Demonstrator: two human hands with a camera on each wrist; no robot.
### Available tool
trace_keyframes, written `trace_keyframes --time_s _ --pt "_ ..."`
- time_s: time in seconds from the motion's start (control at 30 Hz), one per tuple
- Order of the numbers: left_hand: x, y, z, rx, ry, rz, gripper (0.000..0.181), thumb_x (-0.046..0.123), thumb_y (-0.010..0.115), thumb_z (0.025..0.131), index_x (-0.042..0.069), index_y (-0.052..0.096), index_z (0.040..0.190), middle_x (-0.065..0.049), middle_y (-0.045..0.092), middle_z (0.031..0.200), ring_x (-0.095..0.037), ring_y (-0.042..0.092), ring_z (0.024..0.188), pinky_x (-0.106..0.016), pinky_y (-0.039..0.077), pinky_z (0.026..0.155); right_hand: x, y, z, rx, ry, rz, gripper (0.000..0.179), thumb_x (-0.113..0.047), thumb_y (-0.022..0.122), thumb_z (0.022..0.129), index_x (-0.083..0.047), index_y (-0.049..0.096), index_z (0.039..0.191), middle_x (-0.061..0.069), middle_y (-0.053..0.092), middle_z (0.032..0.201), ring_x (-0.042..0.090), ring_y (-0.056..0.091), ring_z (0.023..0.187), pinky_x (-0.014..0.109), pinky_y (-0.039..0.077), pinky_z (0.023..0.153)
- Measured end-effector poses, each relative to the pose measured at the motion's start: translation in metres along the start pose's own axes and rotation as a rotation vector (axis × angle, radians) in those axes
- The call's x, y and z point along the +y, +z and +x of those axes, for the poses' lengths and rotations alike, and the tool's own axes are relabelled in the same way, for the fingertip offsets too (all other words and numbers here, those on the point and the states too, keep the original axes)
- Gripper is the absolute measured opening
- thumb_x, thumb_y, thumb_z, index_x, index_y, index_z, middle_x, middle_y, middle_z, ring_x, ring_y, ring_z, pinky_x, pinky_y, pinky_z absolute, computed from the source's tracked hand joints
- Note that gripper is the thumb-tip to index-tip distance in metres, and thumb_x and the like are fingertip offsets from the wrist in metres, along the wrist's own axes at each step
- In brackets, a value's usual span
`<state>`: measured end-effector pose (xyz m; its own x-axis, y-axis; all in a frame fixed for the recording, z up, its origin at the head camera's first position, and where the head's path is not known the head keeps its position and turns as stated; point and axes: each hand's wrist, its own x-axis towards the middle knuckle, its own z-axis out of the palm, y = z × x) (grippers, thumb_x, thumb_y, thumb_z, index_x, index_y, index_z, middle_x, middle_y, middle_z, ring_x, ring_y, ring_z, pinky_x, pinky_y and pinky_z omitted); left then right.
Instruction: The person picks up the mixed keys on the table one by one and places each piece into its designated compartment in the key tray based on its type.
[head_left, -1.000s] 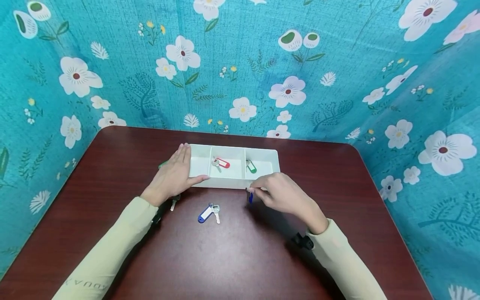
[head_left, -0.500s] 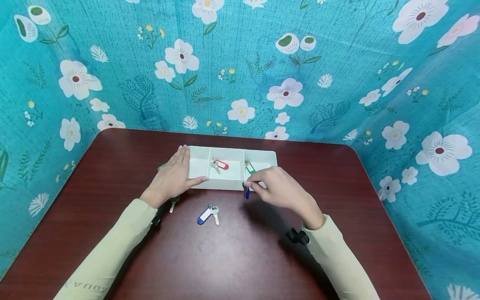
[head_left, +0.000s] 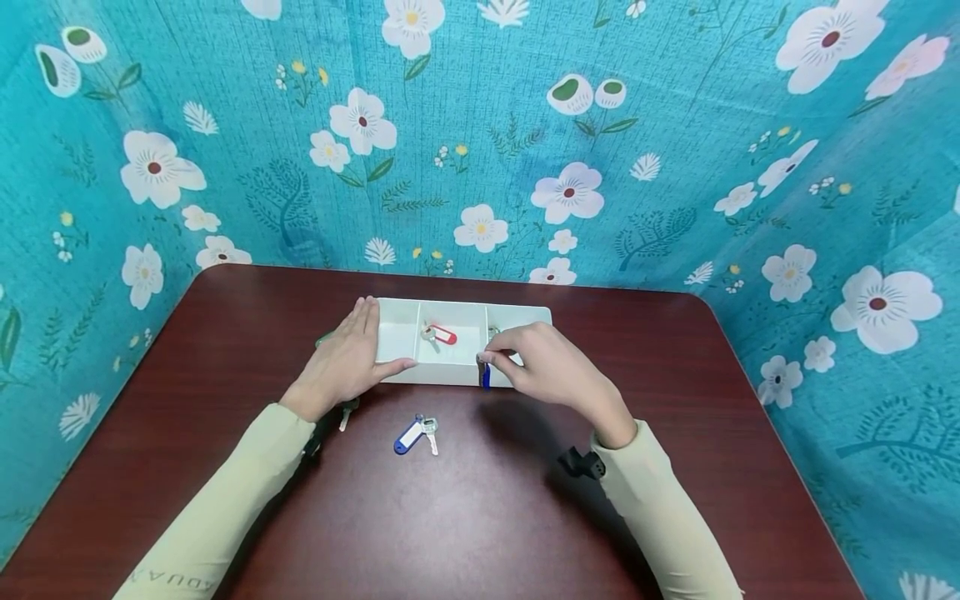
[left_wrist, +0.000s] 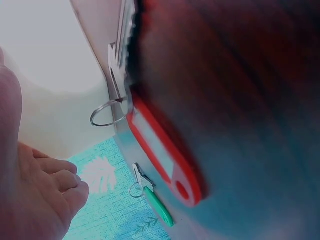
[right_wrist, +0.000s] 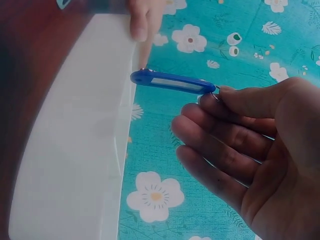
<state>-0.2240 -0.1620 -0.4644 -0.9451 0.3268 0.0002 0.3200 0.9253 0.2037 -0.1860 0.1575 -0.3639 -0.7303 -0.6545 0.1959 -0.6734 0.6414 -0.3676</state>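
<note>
My left hand (head_left: pixel 337 367) lies with straight fingers along the left end of a white three-compartment tray (head_left: pixel 442 375), its thumb on the front rim. My right hand (head_left: pixel 555 371) pinches a key ring with a blue key tag (right_wrist: pixel 172 84) between thumb and forefinger. That tag hangs in front of the tray's front wall, near the right divider. A red-tagged key (head_left: pixel 442 334) lies in the middle compartment. Only a bit of another key (head_left: pixel 492 332) shows in the right compartment, behind my right hand. The left compartment's visible part is bare.
A second blue-tagged key (head_left: pixel 411 435) lies on the dark table in front of the tray. Beside my left hand, the left wrist view shows a red-tagged key (left_wrist: pixel 162 145) and a green-tagged key (left_wrist: pixel 157 205). A floral curtain (head_left: pixel 480 167) stands behind the table.
My right hand has moved left and slightly up along the tray's front with the blue key tag, now covering most of the right compartment's key. My left hand stays at the tray's end.
</note>
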Motion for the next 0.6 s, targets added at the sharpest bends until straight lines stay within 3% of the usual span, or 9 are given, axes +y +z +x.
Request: trace_keyframes --time_s 0.3,0.6 --pt "0.0 0.0 0.0 -0.009 -0.011 -0.001 0.122 0.083 0.048 0.093 -0.008 0.009 0.165 -0.028 0.012 0.175 -0.043 0.012 0.164 -0.051 0.026 0.13 -0.004 -0.001 0.007 -0.001 0.027 0.025 0.014 -0.021 0.07 0.102 -0.015 0.082 0.102 -0.007 0.077 0.084 0.006 0.053 0.065 0.025 0.049 0.067" --pt "0.0 0.0 0.001 -0.016 -0.021 0.004 0.124 0.085 0.047 0.091 -0.007 0.009 0.165 -0.028 0.012 0.175 -0.043 0.012 0.164 -0.052 0.025 0.13 -0.013 -0.005 0.019 0.005 0.005 0.063 0.017 -0.022 0.068 0.103 -0.015 0.08 0.094 -0.007 0.068 0.073 0.006 0.049 0.061 0.026 0.047 0.065"
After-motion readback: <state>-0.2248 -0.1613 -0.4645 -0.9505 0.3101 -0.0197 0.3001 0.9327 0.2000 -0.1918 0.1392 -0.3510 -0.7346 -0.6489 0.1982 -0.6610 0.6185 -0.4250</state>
